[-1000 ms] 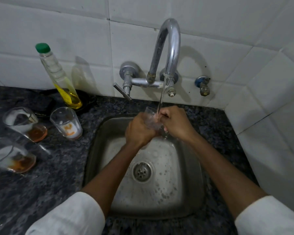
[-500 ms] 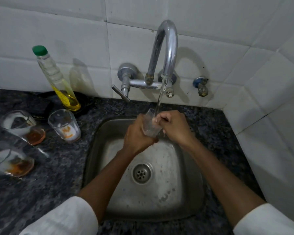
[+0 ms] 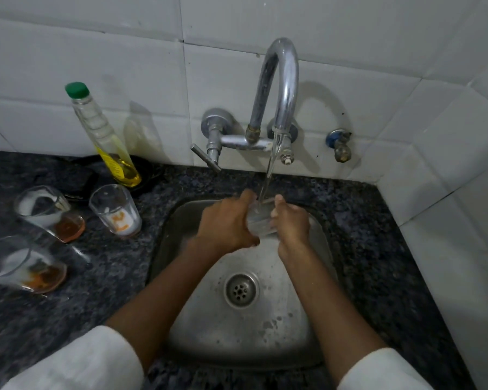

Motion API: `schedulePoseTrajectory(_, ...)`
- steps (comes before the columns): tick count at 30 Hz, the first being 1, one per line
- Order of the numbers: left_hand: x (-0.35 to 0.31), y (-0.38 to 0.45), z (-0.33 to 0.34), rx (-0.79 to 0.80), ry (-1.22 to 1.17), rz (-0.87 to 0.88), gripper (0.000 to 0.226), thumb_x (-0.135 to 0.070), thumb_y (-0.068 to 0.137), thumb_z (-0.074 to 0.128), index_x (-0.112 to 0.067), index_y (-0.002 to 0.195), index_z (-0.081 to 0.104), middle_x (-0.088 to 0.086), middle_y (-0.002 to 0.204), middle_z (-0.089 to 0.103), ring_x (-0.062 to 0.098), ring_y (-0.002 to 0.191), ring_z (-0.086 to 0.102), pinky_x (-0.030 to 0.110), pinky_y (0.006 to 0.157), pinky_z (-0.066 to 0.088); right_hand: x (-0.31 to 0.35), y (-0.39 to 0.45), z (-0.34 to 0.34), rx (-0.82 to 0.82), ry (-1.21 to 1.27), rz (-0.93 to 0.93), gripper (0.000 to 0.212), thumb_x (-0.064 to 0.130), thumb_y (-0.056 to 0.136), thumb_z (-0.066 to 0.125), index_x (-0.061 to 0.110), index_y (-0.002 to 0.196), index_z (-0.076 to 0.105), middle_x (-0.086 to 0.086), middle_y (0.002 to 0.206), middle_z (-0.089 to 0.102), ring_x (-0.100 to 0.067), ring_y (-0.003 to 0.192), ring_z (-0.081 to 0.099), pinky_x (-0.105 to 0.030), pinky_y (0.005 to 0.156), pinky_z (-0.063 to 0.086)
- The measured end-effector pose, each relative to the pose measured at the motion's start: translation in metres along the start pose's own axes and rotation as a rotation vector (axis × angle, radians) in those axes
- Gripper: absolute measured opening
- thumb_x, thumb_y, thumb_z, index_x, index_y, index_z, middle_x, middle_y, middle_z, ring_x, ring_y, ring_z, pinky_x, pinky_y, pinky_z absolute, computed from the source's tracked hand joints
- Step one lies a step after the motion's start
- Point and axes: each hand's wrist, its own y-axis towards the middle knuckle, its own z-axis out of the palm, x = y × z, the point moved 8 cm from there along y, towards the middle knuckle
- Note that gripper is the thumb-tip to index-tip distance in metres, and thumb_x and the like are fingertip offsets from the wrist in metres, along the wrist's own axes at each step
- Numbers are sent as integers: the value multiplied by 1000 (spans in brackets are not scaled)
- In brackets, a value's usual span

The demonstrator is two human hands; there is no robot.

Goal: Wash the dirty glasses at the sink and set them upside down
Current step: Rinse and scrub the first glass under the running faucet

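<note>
A clear glass (image 3: 261,219) sits between both my hands above the steel sink (image 3: 299,342), mouth up under the running water from the chrome tap (image 3: 282,85). My left hand (image 3: 226,223) wraps its left side and my right hand (image 3: 290,220) presses its right side. Three dirty glasses stand on the dark counter at the left: one with white and orange residue (image 3: 114,211), one with brown dregs (image 3: 50,212), and a nearer one with brown dregs (image 3: 23,264).
A soap bottle (image 3: 106,139) with a green cap and yellow liquid leans by the tiled wall behind the dirty glasses. A second small valve (image 3: 339,146) sticks out right of the tap. The granite counter (image 3: 383,271) wraps round the sink; the drain (image 3: 241,289) lies below my arms.
The view shifted slightly. My hands have turned around the glass: the right hand moved from over its rim to its right side, and the left hand's fingers now spread over its left side.
</note>
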Motion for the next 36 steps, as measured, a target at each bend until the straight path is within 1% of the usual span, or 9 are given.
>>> schedulePoseTrajectory(3,7,-8,-30,-106,-357,39,68,-23,55,92,-23,115,60,-7,105,69,9,94,65,19,79,52,-47,-1,20,75,382,440,33,36,100,45,20,71,49,6,57,48,-6,47,40,-14,31,25)
schedulePoseTrajectory(7,4,-15,-31,-289,-632,41,60,-20,48,93,-18,104,72,-8,95,73,2,87,68,13,76,51,-77,-12,47,187,400,569,28,15,92,39,18,66,48,3,40,43,-7,29,31,-12,33,24)
schedulePoseTrajectory(12,35,-27,-40,-360,-667,-50,54,-18,47,95,-18,97,76,-8,89,76,-1,81,70,13,72,53,-13,10,38,50,-200,-83,16,13,86,45,7,83,60,-8,77,60,-30,75,61,-41,69,52)
schedulePoseTrajectory(19,95,-61,-58,-407,-591,-216,56,-22,44,98,-21,95,76,-7,88,77,4,80,72,29,74,60,116,-52,108,49,-843,-873,35,46,92,55,12,98,61,-5,87,64,-23,81,62,-34,65,48)
schedulePoseTrajectory(22,104,-70,-65,-425,-572,-211,57,-28,42,95,-22,95,76,-8,87,77,2,79,72,29,74,60,136,-58,132,-57,-1020,-913,58,59,88,53,9,116,60,-9,95,69,-28,88,65,-31,63,39)
schedulePoseTrajectory(28,115,-77,-71,-429,-655,-199,54,-29,40,93,-26,91,75,-9,86,77,5,78,72,35,72,61,123,-35,126,46,-644,-593,45,41,98,42,8,74,60,-12,76,63,-33,79,66,-33,60,42)
schedulePoseTrajectory(31,114,-76,-72,-402,-684,-177,55,-19,42,96,-20,93,75,-7,87,77,7,79,72,35,74,61,107,-37,119,245,-503,-446,48,44,98,46,1,96,67,-18,87,71,-32,80,69,-42,74,56)
schedulePoseTrajectory(34,108,-74,-73,-381,-707,-146,56,-20,43,98,-15,94,76,-3,88,77,10,80,73,35,74,61,75,-57,95,381,-570,-472,24,17,95,54,7,116,59,-13,112,66,-25,97,64,-40,87,53)
schedulePoseTrajectory(36,100,-74,-73,-367,-735,-127,60,-30,40,97,-16,94,76,-3,88,77,10,80,73,36,75,61,47,-81,82,543,-596,-485,40,2,85,65,14,122,55,-5,120,63,-18,107,60,-32,87,53)
